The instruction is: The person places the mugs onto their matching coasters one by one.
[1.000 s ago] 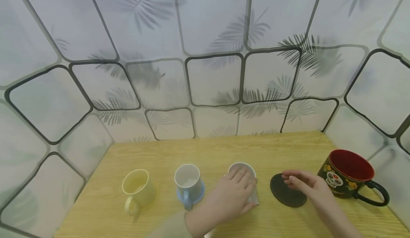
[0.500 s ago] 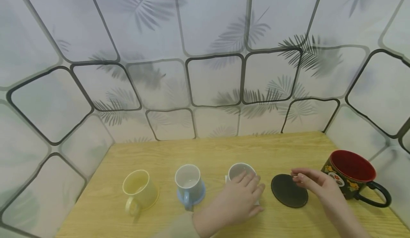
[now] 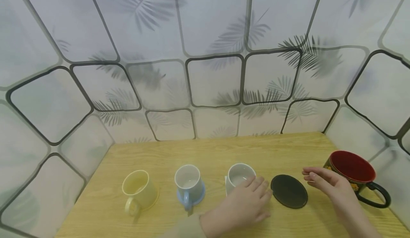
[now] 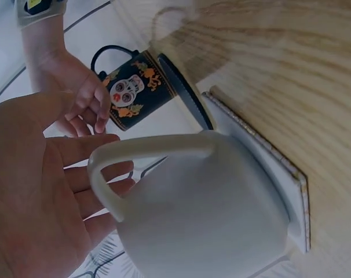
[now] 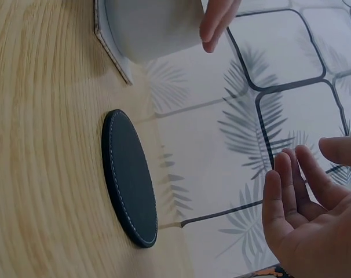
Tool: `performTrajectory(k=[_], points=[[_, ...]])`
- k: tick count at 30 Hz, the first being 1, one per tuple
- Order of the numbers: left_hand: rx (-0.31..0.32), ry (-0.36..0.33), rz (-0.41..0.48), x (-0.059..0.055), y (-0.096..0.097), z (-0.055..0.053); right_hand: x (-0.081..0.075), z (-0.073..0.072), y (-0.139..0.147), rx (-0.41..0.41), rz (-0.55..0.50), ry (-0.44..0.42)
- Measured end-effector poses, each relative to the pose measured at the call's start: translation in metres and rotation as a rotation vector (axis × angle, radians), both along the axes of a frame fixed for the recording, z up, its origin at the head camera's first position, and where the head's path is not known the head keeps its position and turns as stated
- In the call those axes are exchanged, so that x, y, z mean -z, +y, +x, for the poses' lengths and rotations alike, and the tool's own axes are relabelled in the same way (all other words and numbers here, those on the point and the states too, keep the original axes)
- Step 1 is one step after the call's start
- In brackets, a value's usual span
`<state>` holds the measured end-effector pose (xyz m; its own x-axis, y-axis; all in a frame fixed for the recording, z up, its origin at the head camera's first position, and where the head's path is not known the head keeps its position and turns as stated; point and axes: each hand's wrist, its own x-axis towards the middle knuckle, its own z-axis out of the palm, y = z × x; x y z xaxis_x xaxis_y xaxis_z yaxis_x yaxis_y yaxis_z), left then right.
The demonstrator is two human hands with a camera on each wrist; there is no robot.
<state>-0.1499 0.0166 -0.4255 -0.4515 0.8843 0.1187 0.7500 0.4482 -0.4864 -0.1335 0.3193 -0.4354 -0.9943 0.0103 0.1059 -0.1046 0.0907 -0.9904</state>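
Note:
A white mug [image 3: 241,174] stands on a square white coaster [image 4: 282,165]. My left hand [image 3: 248,203] hovers over its near right side, palm down with extended fingers. In the left wrist view the open palm faces the mug's handle [image 4: 146,147] and grips nothing; whether a finger touches the mug, I cannot tell. To the right lies a round black coaster [image 3: 289,191] with pale stitching [image 5: 126,214]. My right hand [image 3: 334,188] holds nothing, fingers loosely bent, between that coaster and a large black skull-patterned mug [image 3: 352,167] with a red inside, partly hiding the mug.
On the left a yellow mug [image 3: 139,188] stands on a yellow coaster [image 3: 156,197]. Beside it is a white mug with a blue handle [image 3: 188,181] on a blue coaster [image 3: 201,195]. Leaf-patterned walls [image 3: 211,81] enclose the wooden tabletop [image 3: 205,149] at the back and sides.
My left hand has slid rightward off the white mug's top, uncovering its rim and inside. The right hand has moved right, away from the black coaster, toward the skull mug. The mugs stay put.

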Motion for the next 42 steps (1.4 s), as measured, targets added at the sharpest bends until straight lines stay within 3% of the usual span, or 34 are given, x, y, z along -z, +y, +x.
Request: performTrajectory(k=[9,14,19,22,36,42], points=[[0.064,0.018,-0.009,0.011,0.01,0.001,0.0,0.003,0.013,0.01,-0.062,-0.021],[0.083,-0.023,-0.017,0.015,0.016,0.003,-0.002,0.007,0.02,0.024,-0.079,-0.042],[0.066,-0.064,-0.049,0.017,0.023,0.005,-0.004,0.008,0.026,0.021,-0.109,-0.035],[0.06,-0.049,-0.056,0.018,0.027,0.007,-0.005,0.01,0.03,0.027,-0.104,-0.046],[0.03,-0.05,-0.026,0.026,0.045,0.008,-0.003,0.013,0.043,0.049,-0.166,0.106],[0.006,-0.064,-0.036,0.032,0.054,0.009,-0.002,0.016,0.05,0.081,-0.204,0.09]])
